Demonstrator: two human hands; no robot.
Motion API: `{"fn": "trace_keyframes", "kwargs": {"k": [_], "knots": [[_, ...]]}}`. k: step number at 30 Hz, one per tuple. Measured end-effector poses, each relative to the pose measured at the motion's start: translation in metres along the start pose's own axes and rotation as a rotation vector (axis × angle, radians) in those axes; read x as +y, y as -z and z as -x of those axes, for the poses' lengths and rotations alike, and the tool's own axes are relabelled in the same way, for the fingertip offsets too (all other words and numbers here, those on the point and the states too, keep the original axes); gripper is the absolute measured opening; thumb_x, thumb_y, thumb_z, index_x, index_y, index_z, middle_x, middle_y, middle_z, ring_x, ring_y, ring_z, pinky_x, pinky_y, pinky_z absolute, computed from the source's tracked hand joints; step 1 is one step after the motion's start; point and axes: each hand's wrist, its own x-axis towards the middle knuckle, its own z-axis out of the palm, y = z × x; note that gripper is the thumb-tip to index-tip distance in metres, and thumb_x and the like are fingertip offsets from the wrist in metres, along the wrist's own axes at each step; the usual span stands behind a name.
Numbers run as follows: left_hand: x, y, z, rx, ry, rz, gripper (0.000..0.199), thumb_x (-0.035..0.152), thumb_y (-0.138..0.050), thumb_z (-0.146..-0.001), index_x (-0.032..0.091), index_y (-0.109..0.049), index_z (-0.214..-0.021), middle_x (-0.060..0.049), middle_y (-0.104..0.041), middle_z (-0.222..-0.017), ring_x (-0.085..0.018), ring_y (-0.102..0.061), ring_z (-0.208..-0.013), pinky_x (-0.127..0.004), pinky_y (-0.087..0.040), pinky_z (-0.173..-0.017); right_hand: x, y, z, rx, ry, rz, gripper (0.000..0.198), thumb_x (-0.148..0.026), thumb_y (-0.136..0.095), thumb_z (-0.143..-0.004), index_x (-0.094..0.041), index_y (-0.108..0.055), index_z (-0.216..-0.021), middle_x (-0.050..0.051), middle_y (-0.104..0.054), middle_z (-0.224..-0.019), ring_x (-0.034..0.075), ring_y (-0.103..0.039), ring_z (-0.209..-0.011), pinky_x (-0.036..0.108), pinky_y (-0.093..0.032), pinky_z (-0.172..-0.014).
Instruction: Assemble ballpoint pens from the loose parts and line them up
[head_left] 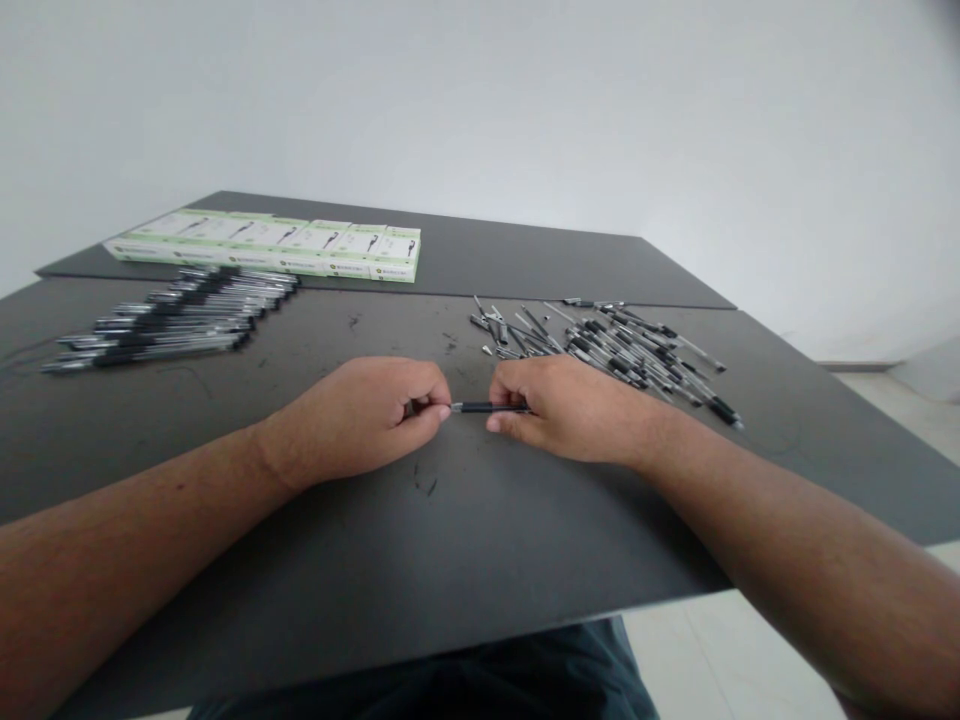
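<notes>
A pen with a black grip lies level between my two hands, just above the middle of the dark table. My left hand pinches its silvery tip end between thumb and forefinger. At the other end, my right hand is closed around the barrel, and my fingers hide that part. Beyond my right hand is a loose heap of pens and pen parts, some lying crosswise. Further off to the left, a row of pens lies side by side.
Several white and green boxes with pen pictures stand in a line at the back left. Small dark scraps are scattered on the grey table. A pale wall rises behind it.
</notes>
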Motion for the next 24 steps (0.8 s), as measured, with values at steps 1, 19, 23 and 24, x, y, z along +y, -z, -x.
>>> {"fn": "trace_keyframes", "kwargs": {"k": [1,19,23,24], "knots": [[0.0000,0.0002,0.0001,-0.004,0.002,0.000,0.021,0.035,-0.053,-0.096,0.024,-0.070,-0.091,-0.001,-0.071,-0.077,-0.019,-0.065,-0.071,-0.032,-0.042,-0.067,-0.0005,0.0002,-0.0001,-0.014,0.011,0.022,0.015,-0.032,-0.064,-0.101,-0.018,-0.069,-0.098,0.003,-0.072,-0.087,0.017,-0.061,-0.076,0.029,-0.037,-0.069],[0.0007,0.0003,-0.0002,-0.010,0.001,-0.006,0.021,0.034,-0.053,-0.096,0.023,-0.070,-0.091,-0.001,-0.072,-0.078,-0.019,-0.066,-0.073,-0.032,-0.042,-0.067,-0.0002,0.0005,0.0003,-0.008,-0.003,0.010,0.015,-0.033,-0.065,-0.100,-0.018,-0.070,-0.102,0.004,-0.073,-0.089,0.017,-0.062,-0.078,0.028,-0.037,-0.069],[0.0004,0.0003,-0.0004,-0.014,0.006,-0.007,0.020,0.034,-0.054,-0.095,0.023,-0.070,-0.091,-0.001,-0.072,-0.078,-0.019,-0.066,-0.072,-0.031,-0.041,-0.066,-0.0001,0.0005,-0.0001,-0.038,0.061,0.062,0.029,-0.032,-0.049,-0.109,-0.016,-0.071,-0.097,0.007,-0.074,-0.093,0.019,-0.063,-0.085,0.031,-0.040,-0.076],[0.0005,0.0004,-0.0005,-0.012,0.009,-0.007,0.020,0.034,-0.053,-0.095,0.023,-0.070,-0.091,-0.001,-0.072,-0.078,-0.019,-0.066,-0.072,-0.031,-0.041,-0.066,-0.0001,0.0004,0.0000,-0.028,0.058,0.045,0.029,-0.033,-0.049,-0.109,-0.016,-0.071,-0.100,0.007,-0.074,-0.093,0.019,-0.063,-0.084,0.031,-0.040,-0.076]]}}
